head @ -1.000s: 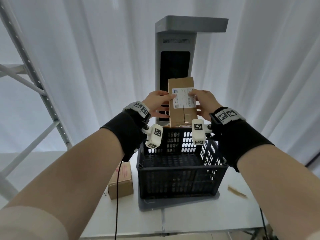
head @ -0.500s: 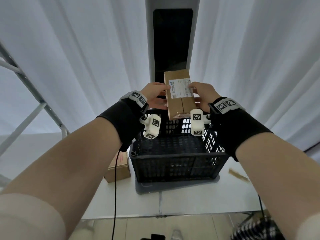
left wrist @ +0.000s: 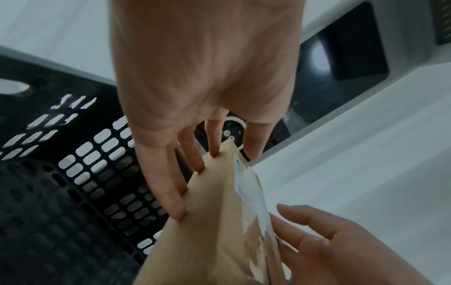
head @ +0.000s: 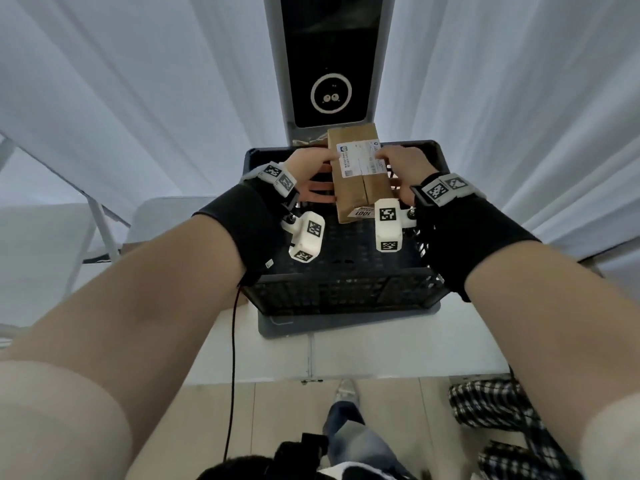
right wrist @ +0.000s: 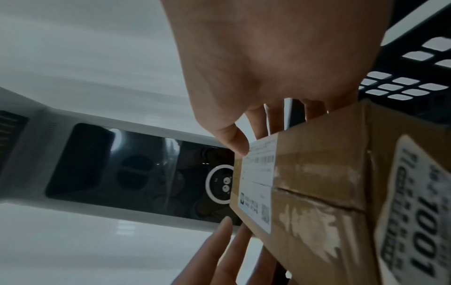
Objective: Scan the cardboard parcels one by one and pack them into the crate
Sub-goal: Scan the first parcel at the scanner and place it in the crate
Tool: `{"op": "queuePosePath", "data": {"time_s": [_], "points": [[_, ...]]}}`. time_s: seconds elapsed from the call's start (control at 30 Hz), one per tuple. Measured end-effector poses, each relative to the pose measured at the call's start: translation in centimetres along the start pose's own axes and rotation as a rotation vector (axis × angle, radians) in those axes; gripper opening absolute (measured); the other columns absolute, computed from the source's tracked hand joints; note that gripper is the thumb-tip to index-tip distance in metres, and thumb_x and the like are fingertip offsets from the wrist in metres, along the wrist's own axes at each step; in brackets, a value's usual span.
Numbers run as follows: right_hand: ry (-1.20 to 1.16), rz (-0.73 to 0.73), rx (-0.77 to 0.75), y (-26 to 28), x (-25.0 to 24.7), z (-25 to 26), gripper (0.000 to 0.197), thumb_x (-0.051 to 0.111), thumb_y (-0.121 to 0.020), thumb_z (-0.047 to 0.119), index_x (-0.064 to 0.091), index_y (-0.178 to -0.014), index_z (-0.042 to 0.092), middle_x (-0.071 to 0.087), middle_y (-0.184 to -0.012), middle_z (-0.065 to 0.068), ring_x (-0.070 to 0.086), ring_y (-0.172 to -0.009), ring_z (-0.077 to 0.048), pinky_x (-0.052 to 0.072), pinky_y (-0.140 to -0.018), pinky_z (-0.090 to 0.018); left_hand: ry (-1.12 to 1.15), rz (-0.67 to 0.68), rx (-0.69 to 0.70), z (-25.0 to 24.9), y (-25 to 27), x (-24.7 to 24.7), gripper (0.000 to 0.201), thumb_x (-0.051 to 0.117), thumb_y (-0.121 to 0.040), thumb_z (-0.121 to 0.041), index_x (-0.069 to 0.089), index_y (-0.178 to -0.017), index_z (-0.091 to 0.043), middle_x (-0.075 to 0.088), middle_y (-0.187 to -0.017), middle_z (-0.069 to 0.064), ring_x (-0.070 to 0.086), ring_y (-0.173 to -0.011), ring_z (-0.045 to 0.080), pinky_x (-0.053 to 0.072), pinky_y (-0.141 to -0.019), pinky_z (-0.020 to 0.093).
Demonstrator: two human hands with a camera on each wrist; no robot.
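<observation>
1. While both hands clasp it from either side, the cardboard parcel (head: 358, 174) hangs in the air above the far half of the black crate (head: 343, 289), its white shipping label (head: 358, 157) facing up and its long axis running away from the person.
2. A second sticker (right wrist: 415, 202) printed "1001" sits on the parcel's near end face.
3. Left hand (head: 308, 174): thumb on the top edge by the label, fingers (left wrist: 171, 192) lying straight against the parcel's left side and pressing it. Held by flat pressure, not a curled clutch.
4. Right hand (head: 401, 171): thumb (right wrist: 231, 138) tipped onto the label's edge, fingers curled round the right side and under. Clamped on the parcel.
5. Crate: slotted plastic walls, perforated floor; the part of the interior in sight holds nothing. It stands on a grey base plate (head: 287, 323) on the white table (head: 381, 355).
6. Just behind the crate rises the grey scanner column (head: 329, 64), dark glass panel with a lit white ring (head: 331, 93). The parcel's far end sits just below that panel in the head view.
7. White curtains (head: 138, 98) behind; metal rack frame (head: 100, 220) to the left; a black cable (head: 232, 341) runs down from the left wrist.
</observation>
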State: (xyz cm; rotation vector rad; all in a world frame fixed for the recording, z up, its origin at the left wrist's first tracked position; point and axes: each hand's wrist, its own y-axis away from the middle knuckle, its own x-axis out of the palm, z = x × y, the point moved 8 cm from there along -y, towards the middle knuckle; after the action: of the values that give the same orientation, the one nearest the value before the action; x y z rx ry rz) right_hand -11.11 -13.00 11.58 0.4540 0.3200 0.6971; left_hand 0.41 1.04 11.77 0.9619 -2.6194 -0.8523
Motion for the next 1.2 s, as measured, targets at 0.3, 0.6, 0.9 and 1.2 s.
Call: {"op": "queuePosePath", "data": {"time_s": [0.3,0.6,0.9,1.2], "points": [[0.08,-0.056,0.111,-8.1,-2.0,-6.2,0.024,0.064,-0.071,0.026,0.06,-0.089,0.013,0.068,-0.102,-0.01,0.066,-0.105,-0.032,0.054,-0.099,-0.05,-0.021,0.009,-0.134,4.7,-7.0,2.5,0.038,0.061,-0.097,-0.03,0.058,-0.131,-0.015,0.062,-0.123,0.007,0.064,-0.108,0.033,0.059,-0.083,0.051],[0.338,0.032,0.22,-13.7,-3.4,-11.1,0.052,0.053,-0.092,0.025,0.051,-0.14,0.004,0.049,-0.148,-0.017,0.049,-0.135,-0.033,0.045,-0.111,-0.045,-0.099,0.068,-0.286,8.8,-13.1,6.1,0.027,0.054,-0.1,-0.034,0.055,-0.118,-0.014,0.059,-0.114,0.009,0.062,-0.102,0.037,0.055,-0.089,0.056],[0.466,0.063,0.252,-18.0,-4.4,-14.1,0.048,0.041,-0.101,0.023,0.046,-0.143,0.0,0.046,-0.149,-0.021,0.045,-0.138,-0.035,0.04,-0.114,-0.043,-0.094,0.093,-0.383,11.7,-17.4,8.5,0.035,0.051,-0.101,-0.037,0.056,-0.126,-0.012,0.057,-0.127,0.009,0.059,-0.103,0.028,0.053,-0.094,0.054],[0.772,-0.013,0.165,-20.6,-6.1,-13.9,0.036,0.035,-0.102,0.003,0.054,-0.131,-0.008,0.059,-0.132,-0.027,0.056,-0.123,-0.041,0.048,-0.102,-0.044,-0.076,0.153,-0.422,12.6,-20.3,11.7,0.049,0.052,-0.099,-0.04,0.052,-0.14,-0.012,0.061,-0.134,0.007,0.06,-0.12,0.033,0.05,-0.098,0.055]]}}
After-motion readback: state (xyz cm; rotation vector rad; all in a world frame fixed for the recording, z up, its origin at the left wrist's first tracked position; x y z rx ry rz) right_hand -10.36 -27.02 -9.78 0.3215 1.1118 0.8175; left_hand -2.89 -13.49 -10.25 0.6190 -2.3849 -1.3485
